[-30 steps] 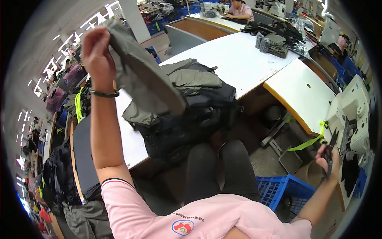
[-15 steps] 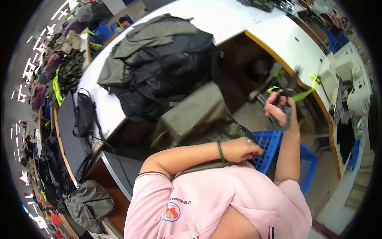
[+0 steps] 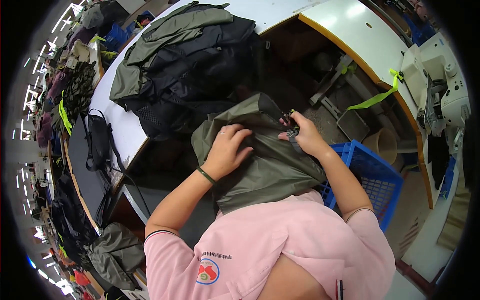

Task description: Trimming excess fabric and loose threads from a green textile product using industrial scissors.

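Note:
An olive-green fabric piece (image 3: 255,165) with a dark edge drapes over my lap in front of the table. My left hand (image 3: 229,146) lies on its left part, fingers spread and thumb apart, a dark green band on the wrist. At the fabric's right edge my right hand (image 3: 304,134) is closed round dark scissors (image 3: 294,143); the blades cannot be made out against the dark edge and small yellow-green bits there.
A pile of black and olive bags (image 3: 190,70) covers much of the white table (image 3: 132,130). Blue plastic baskets (image 3: 387,192) stand at my right, near a sewing machine (image 3: 447,87). A neon-yellow strip (image 3: 375,100) hangs off the orange table edge. A black strap (image 3: 120,155) hangs at left.
My right hand has brought the scissors left and inward to the fabric's edge. My left hand has moved up and left from beside the basket onto the fabric, which now lies more spread.

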The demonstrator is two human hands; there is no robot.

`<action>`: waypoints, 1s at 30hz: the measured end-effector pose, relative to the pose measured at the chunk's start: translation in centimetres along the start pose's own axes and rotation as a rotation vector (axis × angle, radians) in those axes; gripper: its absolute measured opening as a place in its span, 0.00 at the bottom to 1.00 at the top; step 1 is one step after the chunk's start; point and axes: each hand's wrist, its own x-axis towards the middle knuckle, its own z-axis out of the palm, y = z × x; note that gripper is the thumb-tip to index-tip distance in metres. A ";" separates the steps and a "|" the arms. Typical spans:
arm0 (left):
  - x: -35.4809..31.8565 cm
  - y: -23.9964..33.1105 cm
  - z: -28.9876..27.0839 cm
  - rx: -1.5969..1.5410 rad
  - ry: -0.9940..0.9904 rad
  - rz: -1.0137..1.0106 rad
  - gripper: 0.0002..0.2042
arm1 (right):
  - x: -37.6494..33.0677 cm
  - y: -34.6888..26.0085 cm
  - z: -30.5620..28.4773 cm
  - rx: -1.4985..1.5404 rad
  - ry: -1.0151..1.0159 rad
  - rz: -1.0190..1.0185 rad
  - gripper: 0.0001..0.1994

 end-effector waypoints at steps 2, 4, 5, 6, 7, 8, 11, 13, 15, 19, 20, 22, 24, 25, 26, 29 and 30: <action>-0.1 -1.0 0.1 0.008 0.074 -0.056 0.18 | 0.5 -0.4 0.8 0.092 -0.003 -0.024 0.18; 0.4 -1.7 0.0 0.027 0.197 -0.092 0.15 | 0.8 -0.2 1.0 0.111 -0.029 -0.012 0.17; 0.8 -1.9 0.0 0.026 0.201 -0.092 0.15 | 0.9 -0.1 1.1 0.132 -0.052 0.005 0.15; 1.2 -2.0 0.0 -0.005 0.207 -0.164 0.14 | 0.9 -0.3 0.9 0.128 -0.053 0.003 0.15; 1.5 -2.3 -0.1 -0.036 0.214 -0.237 0.14 | 0.9 -0.8 0.7 0.194 -0.090 0.042 0.14; 1.8 -2.7 0.0 -0.033 0.250 -0.255 0.13 | 0.8 -1.2 0.5 0.259 -0.127 0.082 0.13; 2.4 -3.8 -0.3 -0.140 0.183 -0.451 0.13 | 0.4 -1.2 -0.1 0.303 -0.172 0.130 0.12; 2.4 -4.7 -0.5 -0.089 0.154 -0.368 0.10 | 0.1 -0.9 -0.4 0.303 -0.191 0.129 0.12; 2.1 -5.5 -0.3 -0.109 0.096 -0.293 0.06 | -0.1 -2.1 -1.0 0.268 -0.247 0.181 0.13; 3.0 -4.2 -1.0 -0.253 0.157 -0.134 0.04 | 0.0 -2.4 -1.7 0.237 -0.077 0.000 0.16; 3.3 -3.2 -1.6 -0.418 0.109 -0.222 0.04 | 0.4 -3.2 -2.2 0.297 -0.053 0.047 0.18; 4.4 -0.6 -3.9 -0.573 -0.048 -0.352 0.02 | 1.4 -5.8 -3.0 0.385 0.014 -0.036 0.18; 5.1 0.5 -5.6 -0.677 -0.105 -0.316 0.02 | 2.3 -8.5 -3.9 0.410 0.088 -0.173 0.14; 5.3 0.9 -6.2 -0.776 -0.155 -0.290 0.02 | 2.6 -9.4 -4.3 0.408 0.088 -0.176 0.14; 5.5 1.4 -6.6 -0.929 -0.160 -0.277 0.03 | 2.8 -10.2 -4.7 0.334 0.066 -0.129 0.13; 5.6 1.2 -6.9 -1.142 -0.251 -0.337 0.05 | 2.9 -11.2 -5.3 0.211 0.111 -0.094 0.09; 5.5 1.1 -6.8 -1.145 -0.252 -0.335 0.05 | 2.8 -11.3 -5.8 0.178 0.176 -0.100 0.09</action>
